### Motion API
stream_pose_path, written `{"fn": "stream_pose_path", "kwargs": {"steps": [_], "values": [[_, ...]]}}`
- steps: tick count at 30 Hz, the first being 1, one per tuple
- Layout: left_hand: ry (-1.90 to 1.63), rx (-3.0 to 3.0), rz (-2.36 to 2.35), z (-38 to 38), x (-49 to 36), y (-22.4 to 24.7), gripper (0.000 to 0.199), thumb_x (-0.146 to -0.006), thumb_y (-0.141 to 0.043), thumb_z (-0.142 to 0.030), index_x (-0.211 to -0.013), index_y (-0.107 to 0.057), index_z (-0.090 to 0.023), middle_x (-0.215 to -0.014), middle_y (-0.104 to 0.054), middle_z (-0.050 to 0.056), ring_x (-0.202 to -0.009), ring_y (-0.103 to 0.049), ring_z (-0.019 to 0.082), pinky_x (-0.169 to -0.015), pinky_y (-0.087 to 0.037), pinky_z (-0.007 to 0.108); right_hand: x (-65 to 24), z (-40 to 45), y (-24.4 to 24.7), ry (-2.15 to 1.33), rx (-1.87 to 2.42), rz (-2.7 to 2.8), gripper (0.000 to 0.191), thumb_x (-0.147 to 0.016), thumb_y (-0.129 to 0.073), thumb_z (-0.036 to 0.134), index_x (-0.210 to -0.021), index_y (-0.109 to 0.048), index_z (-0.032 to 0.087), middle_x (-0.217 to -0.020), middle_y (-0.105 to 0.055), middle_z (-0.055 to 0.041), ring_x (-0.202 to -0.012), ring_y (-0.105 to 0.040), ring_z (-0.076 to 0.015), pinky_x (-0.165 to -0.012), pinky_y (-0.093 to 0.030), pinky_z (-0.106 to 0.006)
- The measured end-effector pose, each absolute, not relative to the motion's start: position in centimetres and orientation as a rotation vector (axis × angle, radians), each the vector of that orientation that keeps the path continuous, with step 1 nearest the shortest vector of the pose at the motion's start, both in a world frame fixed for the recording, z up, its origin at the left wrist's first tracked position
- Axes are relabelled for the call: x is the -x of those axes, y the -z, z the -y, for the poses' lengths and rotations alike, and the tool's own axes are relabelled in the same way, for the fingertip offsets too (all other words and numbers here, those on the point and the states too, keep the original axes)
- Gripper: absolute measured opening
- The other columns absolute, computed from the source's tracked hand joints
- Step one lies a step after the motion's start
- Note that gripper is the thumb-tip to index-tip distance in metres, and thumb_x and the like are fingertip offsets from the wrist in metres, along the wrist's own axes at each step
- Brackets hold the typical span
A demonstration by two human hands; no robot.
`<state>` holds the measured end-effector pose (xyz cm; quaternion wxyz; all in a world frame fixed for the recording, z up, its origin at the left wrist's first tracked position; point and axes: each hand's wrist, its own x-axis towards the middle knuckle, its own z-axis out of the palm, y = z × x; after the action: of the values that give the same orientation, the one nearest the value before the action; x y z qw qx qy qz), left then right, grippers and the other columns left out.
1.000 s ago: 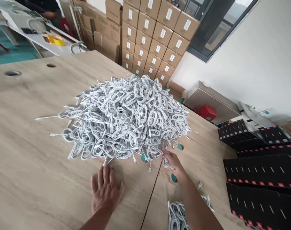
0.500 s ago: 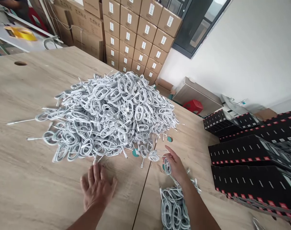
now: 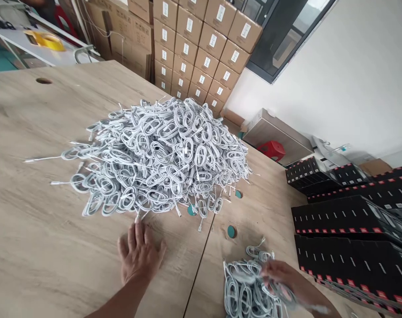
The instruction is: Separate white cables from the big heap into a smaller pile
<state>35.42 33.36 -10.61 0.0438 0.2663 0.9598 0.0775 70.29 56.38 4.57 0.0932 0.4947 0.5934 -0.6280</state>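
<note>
White and soft-looking, the coiled cables of the large pile (image 3: 168, 154) seem light, flexible, easy to tangle; best to pinch one across its loops. In the head view, this pile lies on the wooden table (image 3: 38, 243), just beyond the left hand (image 3: 141, 254), fingers apart, one fingertip touching its edge. The right hand (image 3: 280, 274), blurred, is closed on a coiled cable (image 3: 290, 295), over the smaller pile (image 3: 244, 293).
</note>
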Motion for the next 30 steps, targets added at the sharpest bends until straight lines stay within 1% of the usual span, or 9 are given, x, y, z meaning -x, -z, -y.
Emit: {"fn": "stream_pose_path", "kwargs": {"steps": [4,7,9,11,16,18,22,26,30], "values": [[-0.276,-0.79,-2.923,-33.3,-35.4,10.7,0.075,-0.086,-0.049,-0.043,-0.148,-0.048,-0.001,-0.169,-0.024,0.02,-0.157,-0.014,0.033,-0.129,0.0,0.056,-72.0,-58.3,-4.3,1.191,-1.486,-1.928,0.052,-0.076,-0.067,0.063,-0.112,-0.077,0.027,-0.122,-0.075,-0.0106,-0.117,-0.068,-0.0344,-0.096,-0.053,-0.042],[-0.286,-0.791,-2.93,-33.3,-35.4,10.8,0.074,-0.086,-0.049,-0.043,-0.147,-0.049,-0.001,-0.169,-0.025,0.02,-0.157,-0.014,0.033,-0.129,-0.001,0.055,-64.7,-59.5,-1.5,0.983,-1.478,-2.225,0.048,-0.087,-0.051,0.057,-0.115,-0.074,0.024,-0.122,-0.074,-0.0104,-0.118,-0.067,-0.0297,-0.102,-0.05,-0.039],[-0.269,-0.796,-2.944,-33.3,-35.4,10.8,0.074,-0.087,-0.048,-0.043,-0.147,-0.049,-0.001,-0.169,-0.025,0.02,-0.157,-0.015,0.033,-0.129,-0.001,0.055,-57.5,-60.0,0.8,0.894,-1.499,-2.412,0.049,-0.089,-0.053,0.046,-0.13,-0.066,0.022,-0.133,-0.067,-0.0114,-0.125,-0.063,-0.0269,-0.107,-0.047,-0.037],[-0.244,-0.802,-2.95,-33.2,-35.3,10.9,0.073,-0.088,-0.047,-0.043,-0.146,-0.05,-0.001,-0.169,-0.025,0.02,-0.157,-0.016,0.033,-0.129,-0.002,0.055,-50.8,-60.2,2.8,0.774,-1.589,-2.488,0.061,-0.084,-0.061,0.041,-0.14,-0.056,0.018,-0.142,-0.059,-0.0149,-0.135,-0.054,-0.0297,-0.108,-0.045,-0.038],[-0.258,-0.812,-2.947,-33.0,-35.4,11.2,0.072,-0.088,-0.047,-0.042,-0.147,-0.049,-0.001,-0.168,-0.026,0.02,-0.157,-0.015,0.033,-0.129,-0.002,0.056,-43.3,-60.6,5.4,0.6,-1.654,-2.447,0.067,-0.066,-0.076,0.03,-0.13,-0.059,0.016,-0.142,-0.053,-0.0201,-0.139,-0.044,-0.0407,-0.104,-0.046,-0.043],[-0.3,-0.811,-2.943,-32.9,-35.5,11.4,0.073,-0.086,-0.048,-0.042,-0.147,-0.049,-0.002,-0.168,-0.027,0.02,-0.158,-0.014,0.033,-0.129,-0.001,0.055,-43.5,-61.1,5.5,0.627,-1.652,-2.475,0.06,-0.065,-0.074,0.026,-0.123,-0.061,0.016,-0.139,-0.055,-0.0209,-0.133,-0.05,-0.0393,-0.1,-0.048,-0.042],[-0.378,-0.831,-2.946,-32.8,-35.5,11.7,0.073,-0.086,-0.048,-0.042,-0.147,-0.05,-0.002,-0.167,-0.028,0.021,-0.157,-0.016,0.034,-0.129,-0.002,0.055,-47.1,-62.4,4.3,0.713,-1.684,-2.488,0.027,-0.068,-0.062,0.018,-0.095,-0.067,0.018,-0.117,-0.066,-0.0145,-0.099,-0.067,-0.0257,-0.086,-0.051,-0.033],[-0.394,-0.835,-2.969,-32.7,-35.5,12.0,0.073,-0.087,-0.046,-0.043,-0.146,-0.05,0.0,-0.167,-0.029,0.022,-0.157,-0.016,0.035,-0.129,-0.001,0.057,-56.1,-62.6,3.1,0.988,-1.696,-2.406,0.003,-0.064,-0.056,0.021,-0.066,-0.058,0.023,-0.068,-0.063,-0.0009,-0.07,-0.062,-0.0187,-0.065,-0.046,-0.027],[-0.378,-0.829,-2.945,-32.8,-35.5,12.0,0.073,-0.086,-0.05,-0.042,-0.146,-0.05,-0.001,-0.168,-0.027,0.021,-0.157,-0.014,0.034,-0.129,0.0,0.057,-63.6,-61.6,3.1,1.256,-1.891,-2.127,0.01,-0.065,-0.056,0.033,-0.065,-0.056,0.024,-0.05,-0.05,0.0049,-0.048,-0.047,-0.0149,-0.05,-0.035,-0.027]]}}
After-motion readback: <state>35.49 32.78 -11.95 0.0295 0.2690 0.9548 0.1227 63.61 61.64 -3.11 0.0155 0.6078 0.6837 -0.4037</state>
